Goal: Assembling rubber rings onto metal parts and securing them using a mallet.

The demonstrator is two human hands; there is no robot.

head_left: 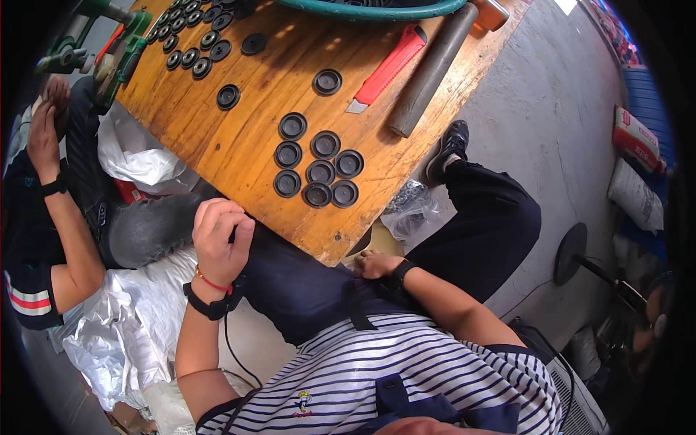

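Left hand [221, 232]: bare, red cord and black band at the wrist; raised by the table's left edge, fingers curled in toward the thumb. Whether anything sits inside the curl, cannot tell.

Right hand [378, 265]: bare, black band at the wrist; low at the table's near corner, fingers bent. Cannot tell whether it is grasping something.

Wooden table [254, 159]: ahead of both hands, its near corner just beside the right hand.

Near discs [320, 172]: eight, black, round, shallow with raised rims; lying flat in a loose cluster, ahead and to the right of the left hand, apart from its fingers.

Single disc [327, 82]: black, beyond that cluster.

Far discs [201, 68]: many, black, some with a metallic centre; well ahead of the left hand, at the table's far left.

Utility knife [391, 67]: red, blade tip showing; well ahead of the right hand.

Rod [433, 76]: dark, thick; just right of the knife.

Plastic bag [413, 210]: clear, with small dark pieces; just ahead and to the right of the right hand, below table level.

Co-worker's hand [45, 141]: left of and beyond the left hand, near a green metal press [129, 54].
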